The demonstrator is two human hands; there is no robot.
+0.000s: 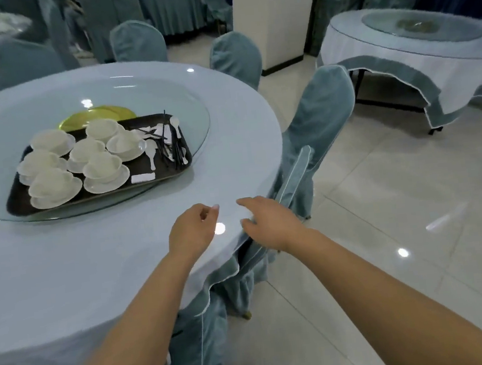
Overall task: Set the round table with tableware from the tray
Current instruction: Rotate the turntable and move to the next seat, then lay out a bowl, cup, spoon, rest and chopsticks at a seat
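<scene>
Head view, risk: the stacked white porcelain bowls on saucers (pixel 81 158) could be toppled if the dark rectangular serving tray (pixel 160 169) is dragged by one edge, since the stacks sit close together.
Head view, risk: the clear glass turntable (pixel 192 109) under the tray could be set spinning by a sideways pull, and the white spoons and black chopsticks (pixel 166 142) could be slid off.
Head view, tableware: all of it is seen on the tray, at 10 o'clock from the hands, well apart from them.
Head view, table: the round table with pale blue cloth (pixel 107 257) is judged not yet set.
Head view, left hand (pixel 192 231): held over the cloth near the table edge, fingers loosely curled, nothing grasped.
Head view, right hand (pixel 268 221): held at the table rim at 3 o'clock of the left, fingers relaxed and empty, just beside a blue-green covered chair (pixel 316 119).
</scene>
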